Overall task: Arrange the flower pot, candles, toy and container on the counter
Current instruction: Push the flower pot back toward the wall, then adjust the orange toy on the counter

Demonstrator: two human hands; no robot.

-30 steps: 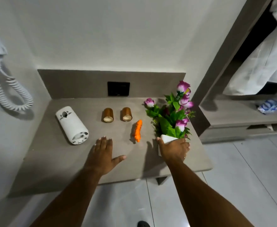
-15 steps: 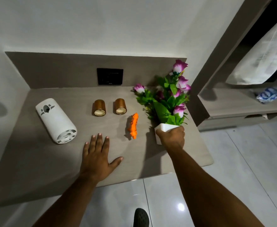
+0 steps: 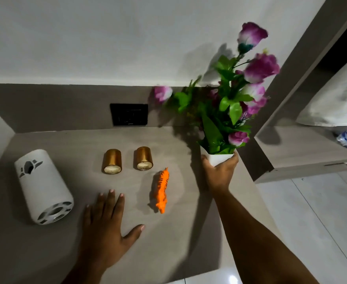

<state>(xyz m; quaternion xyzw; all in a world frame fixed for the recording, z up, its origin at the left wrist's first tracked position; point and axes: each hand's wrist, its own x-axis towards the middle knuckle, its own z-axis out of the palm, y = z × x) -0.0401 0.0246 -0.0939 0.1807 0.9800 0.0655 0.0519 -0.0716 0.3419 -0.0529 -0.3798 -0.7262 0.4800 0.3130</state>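
Mostly, the right hand (image 3: 219, 171) hides the flower pot (image 3: 217, 159).

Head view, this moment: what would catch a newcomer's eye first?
The flower pot with its purple blooms, gripped by the right hand at the counter's right side. Next, the orange toy lying mid-counter, in front of two gold candles that lie on their sides. The white container lies tipped over at the left, and the left hand rests flat on the counter.
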